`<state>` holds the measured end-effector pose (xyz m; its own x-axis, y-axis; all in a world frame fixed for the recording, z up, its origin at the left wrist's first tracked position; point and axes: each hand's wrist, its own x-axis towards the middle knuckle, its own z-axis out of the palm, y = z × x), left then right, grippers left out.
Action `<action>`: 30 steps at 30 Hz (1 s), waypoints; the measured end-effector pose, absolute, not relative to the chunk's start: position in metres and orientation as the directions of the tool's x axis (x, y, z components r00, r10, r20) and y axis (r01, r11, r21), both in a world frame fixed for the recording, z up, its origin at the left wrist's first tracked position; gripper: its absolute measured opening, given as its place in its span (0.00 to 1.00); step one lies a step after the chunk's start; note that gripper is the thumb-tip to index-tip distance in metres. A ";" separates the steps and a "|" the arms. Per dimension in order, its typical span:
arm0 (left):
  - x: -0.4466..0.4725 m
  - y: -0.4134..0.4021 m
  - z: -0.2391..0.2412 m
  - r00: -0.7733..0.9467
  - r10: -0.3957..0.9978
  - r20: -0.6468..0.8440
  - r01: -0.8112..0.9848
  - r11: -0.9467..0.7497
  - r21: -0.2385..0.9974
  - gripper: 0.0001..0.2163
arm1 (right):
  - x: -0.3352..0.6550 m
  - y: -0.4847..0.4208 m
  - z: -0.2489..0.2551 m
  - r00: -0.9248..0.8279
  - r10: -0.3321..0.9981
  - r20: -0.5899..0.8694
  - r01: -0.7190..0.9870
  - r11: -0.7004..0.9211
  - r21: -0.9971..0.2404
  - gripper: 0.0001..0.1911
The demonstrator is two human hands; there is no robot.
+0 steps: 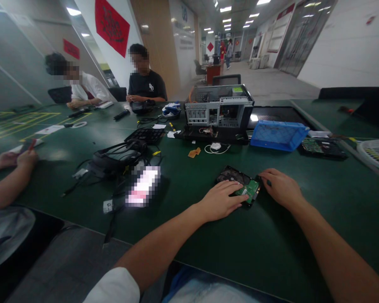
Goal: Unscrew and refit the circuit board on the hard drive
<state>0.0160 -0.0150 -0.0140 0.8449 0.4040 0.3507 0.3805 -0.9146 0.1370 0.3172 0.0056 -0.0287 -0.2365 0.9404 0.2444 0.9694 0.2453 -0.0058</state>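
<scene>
A hard drive [255, 186] lies on the green table in front of me, its green circuit board facing up. Across its near side lies my left hand [222, 198], fingers spread over the board and thumb along the near edge, holding the drive against the table. At the drive's right end, the fingertips of my right hand [279, 187] are closed on a small dark object [268, 182]; its kind is too small to make out. The tips of these fingers are beside the drive's corner.
An opened computer case [219, 107] stands beyond the drive, with a blue basket [278, 135] to its right. Another hard drive [324, 148] lies farther right. A lit phone [143, 185] and a black headset-like strap [120, 155] are to my left. Co-workers sit around the table.
</scene>
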 end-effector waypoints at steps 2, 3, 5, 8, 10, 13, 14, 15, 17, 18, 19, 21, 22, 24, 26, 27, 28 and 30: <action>0.015 -0.014 -0.015 0.845 0.400 0.354 0.376 -0.916 0.136 0.18 | 0.316 0.005 -0.028 -0.230 0.944 0.237 0.971 0.239 -0.010 0.16; 0.015 -0.014 -0.015 0.845 0.399 0.356 0.375 -0.917 0.136 0.18 | 0.315 0.005 -0.028 -0.226 0.946 0.234 0.972 0.235 -0.012 0.16; 0.015 -0.013 -0.015 0.845 0.399 0.355 0.376 -0.917 0.137 0.18 | 0.314 0.005 -0.027 -0.212 0.950 0.228 0.975 0.221 -0.014 0.16; 0.015 -0.014 -0.014 0.843 0.404 0.354 0.380 -0.915 0.139 0.17 | 0.313 0.005 -0.026 -0.193 0.958 0.212 0.980 0.199 -0.006 0.15; 0.015 -0.014 -0.013 0.842 0.406 0.355 0.381 -0.914 0.141 0.17 | 0.312 0.004 -0.026 -0.184 0.960 0.213 0.982 0.188 0.000 0.16; 0.015 -0.015 -0.012 0.843 0.407 0.353 0.381 -0.913 0.144 0.17 | 0.310 0.004 -0.025 -0.186 0.956 0.227 0.981 0.192 -0.005 0.17; 0.015 -0.015 -0.012 0.842 0.407 0.353 0.382 -0.913 0.143 0.17 | 0.310 0.004 -0.025 -0.193 0.954 0.229 0.980 0.201 -0.009 0.17; 0.015 -0.015 -0.012 0.843 0.407 0.352 0.382 -0.913 0.142 0.17 | 0.309 0.004 -0.025 -0.201 0.953 0.228 0.978 0.209 -0.013 0.17; 0.015 -0.015 -0.013 0.843 0.407 0.352 0.383 -0.913 0.139 0.17 | 0.308 0.005 -0.026 -0.204 0.954 0.220 0.977 0.214 -0.018 0.16; 0.015 -0.014 -0.014 0.843 0.406 0.353 0.382 -0.914 0.137 0.18 | 0.308 0.005 -0.026 -0.200 0.956 0.216 0.978 0.209 -0.020 0.16; 0.015 -0.014 -0.014 0.844 0.404 0.353 0.380 -0.915 0.137 0.18 | 0.308 0.005 -0.026 -0.194 0.958 0.212 0.979 0.203 -0.020 0.16; 0.015 -0.014 -0.015 0.843 0.403 0.355 0.379 -0.915 0.140 0.18 | 0.307 0.005 -0.025 -0.185 0.961 0.206 0.981 0.193 -0.019 0.15; 0.015 -0.014 -0.014 0.844 0.404 0.354 0.378 -0.915 0.142 0.18 | 0.306 0.005 -0.024 -0.182 0.962 0.204 0.982 0.190 -0.017 0.14; 0.015 -0.014 -0.014 0.846 0.407 0.345 0.380 -0.913 0.146 0.18 | 0.305 0.005 -0.023 -0.177 0.964 0.196 0.983 0.183 -0.009 0.14; 0.015 -0.014 -0.013 0.845 0.412 0.339 0.384 -0.911 0.150 0.17 | 0.303 0.004 -0.021 -0.169 0.967 0.190 0.985 0.172 0.000 0.14; 0.015 -0.014 -0.013 0.844 0.414 0.341 0.386 -0.910 0.152 0.17 | 0.302 0.003 -0.020 -0.161 0.968 0.190 0.987 0.164 0.004 0.14; 0.015 -0.015 -0.013 0.842 0.416 0.343 0.387 -0.909 0.154 0.17 | 0.302 0.003 -0.020 -0.153 0.969 0.192 0.988 0.155 0.007 0.14; 0.014 -0.014 -0.013 0.841 0.414 0.347 0.384 -0.910 0.156 0.17 | 0.302 0.002 -0.019 -0.139 0.970 0.198 0.990 0.140 0.010 0.14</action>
